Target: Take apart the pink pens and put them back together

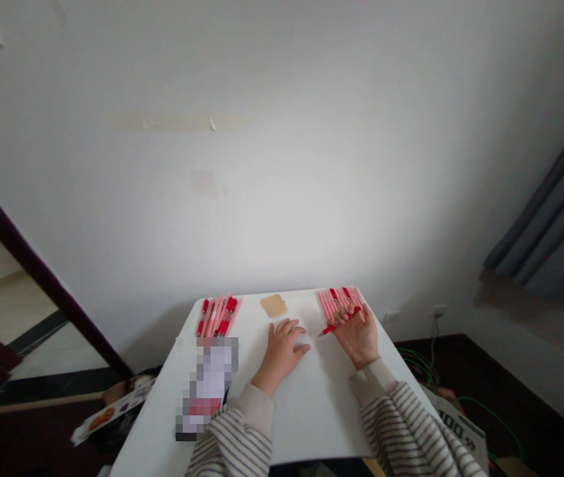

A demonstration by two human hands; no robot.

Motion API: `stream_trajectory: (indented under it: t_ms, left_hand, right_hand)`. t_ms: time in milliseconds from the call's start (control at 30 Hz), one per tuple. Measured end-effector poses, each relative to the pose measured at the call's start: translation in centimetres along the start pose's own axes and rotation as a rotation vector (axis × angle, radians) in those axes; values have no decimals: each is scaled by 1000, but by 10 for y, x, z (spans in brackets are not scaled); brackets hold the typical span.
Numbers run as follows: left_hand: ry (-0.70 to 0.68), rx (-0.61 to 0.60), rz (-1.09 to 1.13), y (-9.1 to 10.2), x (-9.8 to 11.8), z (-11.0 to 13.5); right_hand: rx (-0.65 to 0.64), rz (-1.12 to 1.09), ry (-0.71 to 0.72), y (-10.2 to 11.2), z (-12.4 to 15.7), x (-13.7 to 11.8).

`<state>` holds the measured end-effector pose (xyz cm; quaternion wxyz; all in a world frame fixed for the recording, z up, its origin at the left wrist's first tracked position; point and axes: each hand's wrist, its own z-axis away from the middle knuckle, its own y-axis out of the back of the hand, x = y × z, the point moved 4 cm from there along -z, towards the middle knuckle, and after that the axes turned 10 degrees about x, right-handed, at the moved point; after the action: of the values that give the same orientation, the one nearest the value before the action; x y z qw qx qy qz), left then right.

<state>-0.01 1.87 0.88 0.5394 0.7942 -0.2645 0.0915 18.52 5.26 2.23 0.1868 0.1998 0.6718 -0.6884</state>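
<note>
My left hand (282, 350) lies flat on the white table (312, 404), palm down, fingers spread, holding nothing. My right hand (357, 333) rests palm down with its fingers stretched over a row of pink pens with red caps (337, 301) at the table's far right. One red-capped pen (328, 329) lies loose beside its thumb. A second bunch of pink and red pens (218, 315) lies at the far left of the table. A small tan card (274, 305) sits between the two groups, just beyond my left hand.
A blurred-out object (207, 387) lies on the table's left side. The table stands against a white wall. A printed box (113, 412) sits on the floor at left, green cables (428, 374) and a bag (461, 424) at right. Grey curtains (555, 225) hang at far right.
</note>
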Motion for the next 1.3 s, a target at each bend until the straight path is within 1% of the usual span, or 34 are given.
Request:
stream_trajectory:
  t_ms: [100,200,300,367,467,567,733,800,900,967,1133,1300]
  left_hand:
    - [-27,49,-16,3,0,-2]
    - [-31,143,-59,9,-3,-6]
    - [33,242,-166,16,-10,-7]
    - [85,274,-241,18,-16,-7]
    - [156,263,-297,17,-25,-6]
    - [175,223,-292,14,-28,-6]
    - [187,221,-280,15,-27,-6]
    - [182,224,-277,17,-26,-6]
    - [164,216,-267,19,-23,-7]
    - [151,203,-256,19,-20,-7]
    - [143,170,-222,21,-13,-8]
    - [132,149,-157,21,-5,-5]
  right_hand:
    - [-5,-15,-16,1,-1,1]
    - [-4,-48,-39,4,-6,4]
    - [42,14,-16,11,-11,9]
    - [42,43,7,13,-12,11]
    - [42,81,35,14,-12,12]
    - [38,141,75,11,-11,12]
    - [110,345,241,12,-13,9]
    - [109,447,312,11,-12,8]
    - [58,577,403,7,-9,6]
    - [15,628,433,3,-5,5]
    - [-55,868,527,-4,1,6]
    - [-124,920,564,-5,1,12]
